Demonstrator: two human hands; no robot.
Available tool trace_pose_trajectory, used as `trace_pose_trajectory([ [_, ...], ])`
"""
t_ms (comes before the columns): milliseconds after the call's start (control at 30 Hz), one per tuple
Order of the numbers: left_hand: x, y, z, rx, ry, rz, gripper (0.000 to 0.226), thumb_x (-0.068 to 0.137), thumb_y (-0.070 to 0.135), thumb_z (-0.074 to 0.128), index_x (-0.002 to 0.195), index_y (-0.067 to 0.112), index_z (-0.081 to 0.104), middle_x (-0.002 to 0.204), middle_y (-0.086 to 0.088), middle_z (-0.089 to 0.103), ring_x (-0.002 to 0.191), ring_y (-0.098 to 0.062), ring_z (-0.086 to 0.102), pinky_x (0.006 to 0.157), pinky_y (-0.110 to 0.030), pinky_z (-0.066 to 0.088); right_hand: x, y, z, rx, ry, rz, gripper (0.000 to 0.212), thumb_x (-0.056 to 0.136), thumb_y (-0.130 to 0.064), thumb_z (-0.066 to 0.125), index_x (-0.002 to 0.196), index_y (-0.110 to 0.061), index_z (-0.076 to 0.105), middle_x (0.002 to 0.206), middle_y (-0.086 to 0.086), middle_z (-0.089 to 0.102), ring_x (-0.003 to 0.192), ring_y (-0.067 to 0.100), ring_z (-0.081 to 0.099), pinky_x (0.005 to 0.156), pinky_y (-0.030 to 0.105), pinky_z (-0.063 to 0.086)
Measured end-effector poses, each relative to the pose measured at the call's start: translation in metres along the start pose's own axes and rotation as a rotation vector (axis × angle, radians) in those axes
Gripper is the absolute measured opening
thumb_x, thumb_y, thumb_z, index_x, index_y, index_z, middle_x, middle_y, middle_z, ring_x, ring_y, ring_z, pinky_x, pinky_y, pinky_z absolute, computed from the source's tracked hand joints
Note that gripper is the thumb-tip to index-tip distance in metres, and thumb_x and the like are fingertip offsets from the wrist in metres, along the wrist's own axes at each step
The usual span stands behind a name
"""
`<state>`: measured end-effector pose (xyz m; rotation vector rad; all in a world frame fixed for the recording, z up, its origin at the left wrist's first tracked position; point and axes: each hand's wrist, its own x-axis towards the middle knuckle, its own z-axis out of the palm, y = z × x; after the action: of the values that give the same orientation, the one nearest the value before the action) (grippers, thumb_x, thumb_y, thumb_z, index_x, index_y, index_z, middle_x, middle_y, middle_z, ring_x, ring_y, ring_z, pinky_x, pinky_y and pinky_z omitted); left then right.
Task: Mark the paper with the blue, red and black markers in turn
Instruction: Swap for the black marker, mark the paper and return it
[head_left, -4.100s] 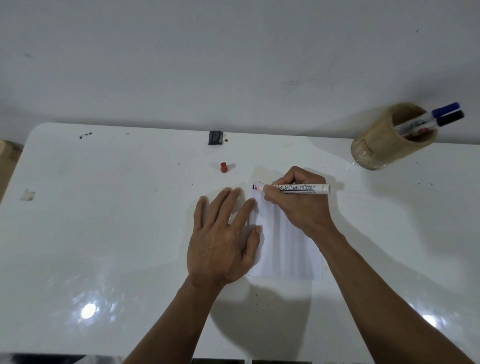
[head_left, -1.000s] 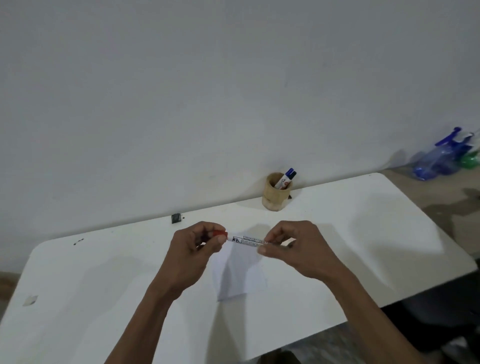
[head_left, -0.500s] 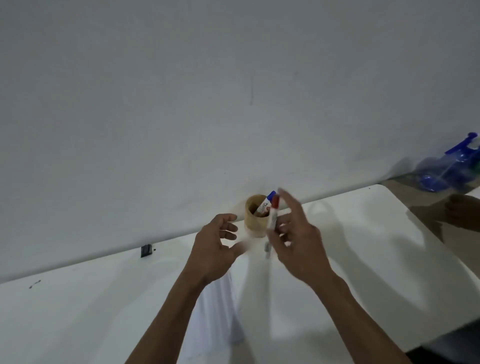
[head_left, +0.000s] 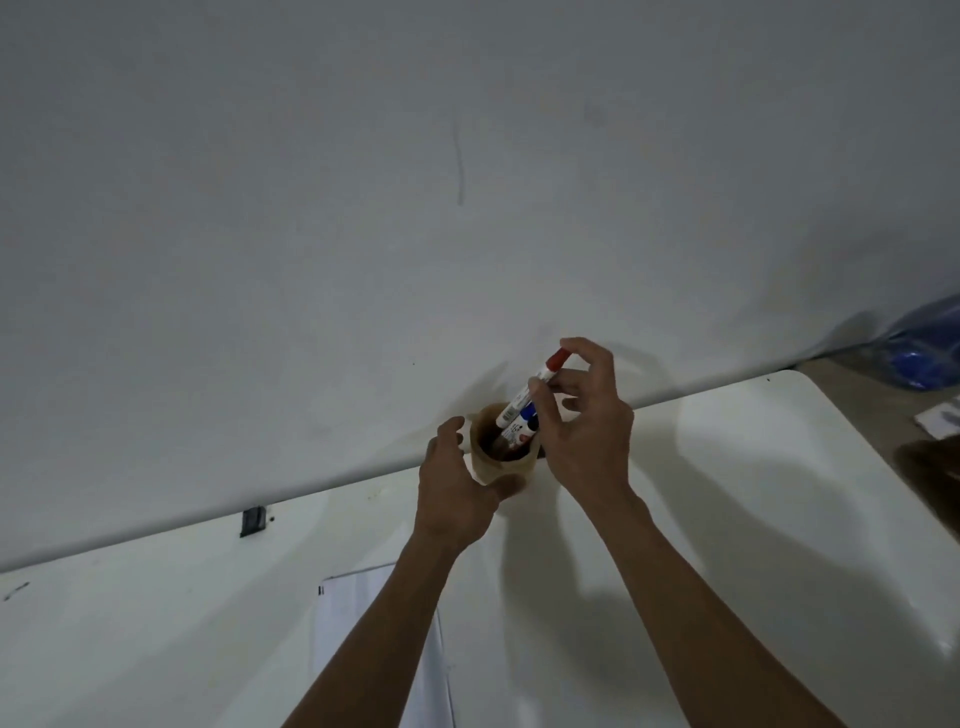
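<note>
- Since half a second ago: both hands have moved forward to the holder; the red marker (head_left: 535, 387), then held upright in front of the holder, now has its lower end inside it.
- Head view: the right hand (head_left: 582, 441) pinches the red marker's white barrel between thumb and fingertips, closed on it. The marker leans, red cap up and to the right, lower end down in the holder's mouth.
- The left hand (head_left: 454, 493) wraps around the left and front of the holder (head_left: 501, 470), fingers curled against its wall, gripping it.
- The holder is a tan cylinder standing near the far edge of the table (head_left: 727, 493), close to the wall.
- Inside the holder, just beside the red marker, a blue marker (head_left: 528, 414) shows its cap. Another marker's label shows below it; its colour cannot be told.
- The paper (head_left: 363, 623) lies flat on the table nearer the person, under the left forearm, well apart from the holder. Small marks sit at its top left corner.
- A small dark object (head_left: 253, 521) sits at the table's far edge, left of the holder.
- Blue plastic items (head_left: 930, 353) lie beyond the table's right end.
</note>
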<state>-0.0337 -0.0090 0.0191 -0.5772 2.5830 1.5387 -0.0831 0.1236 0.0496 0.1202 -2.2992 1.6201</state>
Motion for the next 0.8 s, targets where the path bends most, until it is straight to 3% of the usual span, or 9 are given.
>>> trace_pose_trajectory([
  [100, 0.003, -0.002, 0.003, -0.014, 0.012, 0.039, 0.092, 0.065, 0.026, 0.091, 0.14, 0.02, 0.04, 0.138, -0.002, 0.055, 0.122, -0.021, 0.056, 0.09, -0.027, 0.043, -0.001, 0.012, 0.004, -0.023, -0.023, 0.01, 0.037, 0.091, -0.012, 0.074, 0.118, -0.029, 0.055, 0.093, -0.023, 0.069, 0.094, 0.002, 0.072, 0.08, 0.021, 0.054],
  [300, 0.006, -0.009, 0.007, -0.03, 0.019, 0.115, 0.074, 0.063, 0.032, 0.088, 0.126, 0.025, 0.05, 0.124, 0.006, 0.062, 0.111, -0.016, 0.061, 0.086, -0.023, 0.045, 0.0, 0.029, 0.012, -0.086, -0.029, 0.025, 0.02, 0.084, -0.007, 0.08, 0.102, -0.013, 0.072, 0.09, -0.001, 0.077, 0.086, 0.013, 0.071, 0.074, 0.001, 0.043],
  [467, 0.006, -0.01, 0.008, -0.038, 0.036, 0.174, 0.067, 0.066, 0.028, 0.088, 0.124, 0.023, 0.053, 0.12, 0.006, 0.065, 0.106, -0.013, 0.062, 0.091, -0.026, 0.051, -0.003, 0.033, 0.016, -0.159, -0.049, 0.062, 0.014, 0.085, -0.009, 0.08, 0.098, -0.009, 0.076, 0.091, 0.005, 0.077, 0.08, 0.009, 0.063, 0.071, 0.001, 0.045],
  [533, 0.007, -0.012, 0.008, -0.036, 0.032, 0.184, 0.067, 0.067, 0.026, 0.088, 0.124, 0.023, 0.053, 0.121, 0.005, 0.065, 0.105, -0.013, 0.062, 0.091, -0.025, 0.051, -0.003, 0.031, 0.015, -0.166, -0.055, 0.059, 0.016, 0.085, -0.01, 0.08, 0.101, -0.009, 0.076, 0.093, 0.005, 0.077, 0.082, 0.009, 0.063, 0.072, 0.007, 0.051],
  [600, 0.008, -0.014, 0.009, -0.043, 0.029, 0.185, 0.067, 0.066, 0.029, 0.088, 0.123, 0.025, 0.053, 0.118, 0.008, 0.065, 0.104, -0.012, 0.062, 0.087, -0.02, 0.048, -0.004, 0.028, 0.013, -0.166, -0.068, 0.056, 0.024, 0.085, -0.013, 0.081, 0.108, -0.01, 0.074, 0.098, 0.003, 0.076, 0.085, 0.009, 0.064, 0.076, 0.012, 0.053],
  [700, 0.008, -0.013, 0.008, -0.058, 0.023, 0.179, 0.066, 0.066, 0.026, 0.088, 0.121, 0.029, 0.052, 0.114, 0.014, 0.062, 0.101, -0.009, 0.061, 0.081, -0.012, 0.045, -0.009, 0.026, 0.002, -0.102, -0.04, 0.135, 0.042, 0.082, -0.02, 0.085, 0.121, -0.015, 0.069, 0.104, -0.002, 0.071, 0.09, 0.009, 0.068, 0.077, 0.007, 0.049],
  [800, 0.006, -0.011, 0.008, -0.092, 0.019, 0.198, 0.064, 0.071, 0.018, 0.086, 0.12, 0.035, 0.048, 0.114, 0.02, 0.058, 0.097, 0.001, 0.058, 0.085, -0.024, 0.051, -0.021, 0.029, -0.006, -0.084, -0.007, 0.246, 0.043, 0.077, -0.026, 0.09, 0.114, -0.014, 0.071, 0.098, 0.0, 0.073, 0.086, 0.009, 0.07, 0.071, 0.01, 0.051],
])
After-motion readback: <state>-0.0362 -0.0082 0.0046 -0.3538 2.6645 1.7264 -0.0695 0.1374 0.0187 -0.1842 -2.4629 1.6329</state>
